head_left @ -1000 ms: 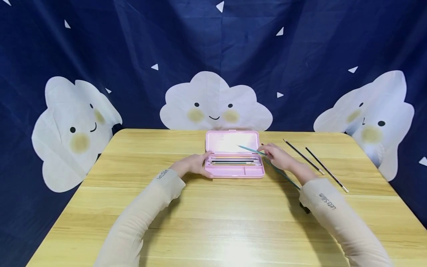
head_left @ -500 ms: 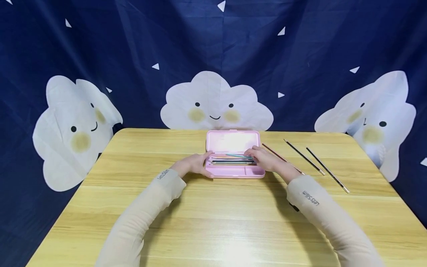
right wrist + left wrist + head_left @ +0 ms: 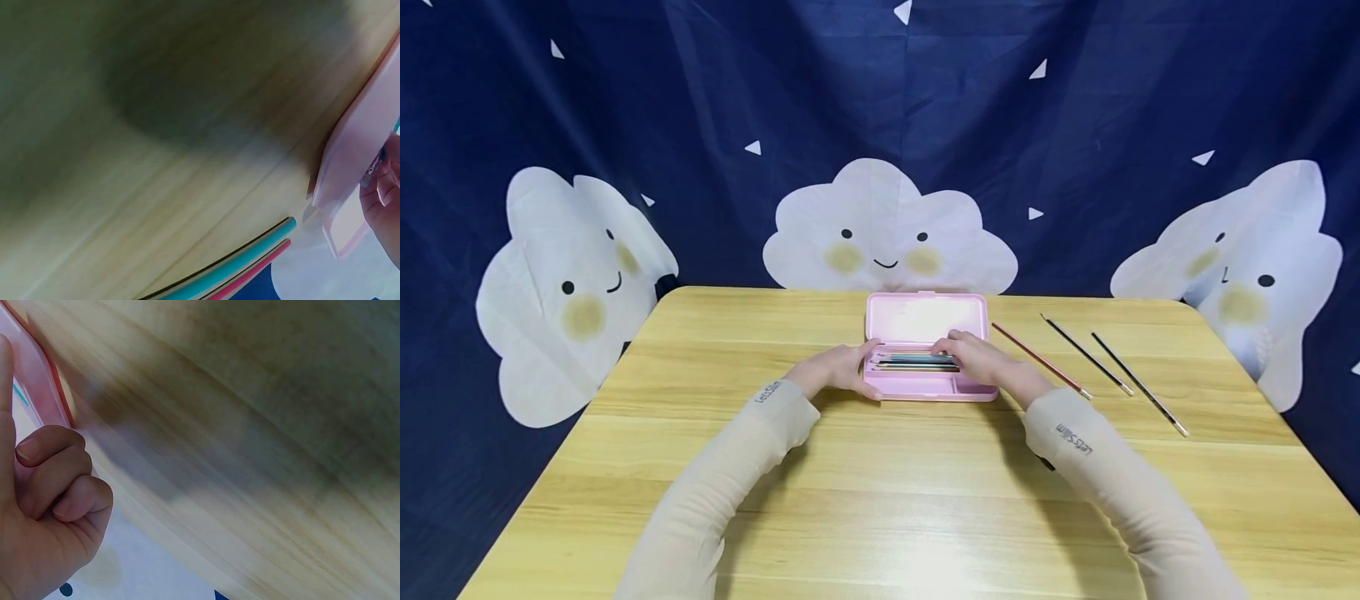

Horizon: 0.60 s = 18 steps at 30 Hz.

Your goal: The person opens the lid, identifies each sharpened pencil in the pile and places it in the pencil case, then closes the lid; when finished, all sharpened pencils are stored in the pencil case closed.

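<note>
A pink pencil case [image 3: 917, 385] lies open on the table, its lid [image 3: 925, 317] tipped back. Several pencils [image 3: 910, 367] lie side by side in its rear compartment, a teal pencil [image 3: 913, 357] among them. My left hand [image 3: 835, 368] grips the case's left end with thumb and index finger; the other fingers are curled in the left wrist view. Over the right end of the case, my right hand [image 3: 977, 360] pinches the teal pencil, hiding the pencils' right ends. Only part of my right hand [image 3: 384, 194] shows in the right wrist view.
Right of the case a red pencil [image 3: 1041, 360] and two dark pencils [image 3: 1086, 354] [image 3: 1138, 383] lie slanted on the wooden table [image 3: 880, 500]. A dark blue curtain [image 3: 1075, 100] with smiling clouds hangs behind the table's far edge.
My right hand has moved left over the case, bringing the teal pencil from above the lid down among the others. The red pencil has come into full view. My left hand stays put.
</note>
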Available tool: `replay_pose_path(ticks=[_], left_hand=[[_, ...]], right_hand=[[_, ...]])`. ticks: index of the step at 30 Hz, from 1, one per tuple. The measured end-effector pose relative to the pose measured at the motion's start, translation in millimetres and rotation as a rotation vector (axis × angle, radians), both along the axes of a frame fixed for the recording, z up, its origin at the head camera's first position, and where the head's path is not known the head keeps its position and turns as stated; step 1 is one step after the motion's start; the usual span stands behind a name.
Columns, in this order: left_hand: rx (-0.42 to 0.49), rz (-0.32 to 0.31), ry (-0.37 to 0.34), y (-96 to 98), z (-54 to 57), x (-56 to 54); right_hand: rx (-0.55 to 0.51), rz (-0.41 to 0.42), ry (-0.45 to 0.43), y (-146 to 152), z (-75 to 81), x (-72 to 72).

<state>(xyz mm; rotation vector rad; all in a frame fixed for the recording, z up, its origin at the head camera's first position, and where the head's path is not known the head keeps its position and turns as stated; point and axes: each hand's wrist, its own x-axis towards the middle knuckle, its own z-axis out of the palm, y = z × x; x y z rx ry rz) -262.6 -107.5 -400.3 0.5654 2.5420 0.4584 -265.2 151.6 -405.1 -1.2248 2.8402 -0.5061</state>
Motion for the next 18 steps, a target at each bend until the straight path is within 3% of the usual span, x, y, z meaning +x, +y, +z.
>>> replay_pose_path(ticks=[8,18], left_hand=[[-0.004,0.007,-0.003,1.2,0.4,-0.8],[-0.006,0.012,-0.007,0.5,-0.3,-0.7]], right_hand=[[0.004,-0.03,-0.022,-1.8,-0.8,-2.1],[0.051,-0.027,0.024,-5.6,-2.2,-5.1]])
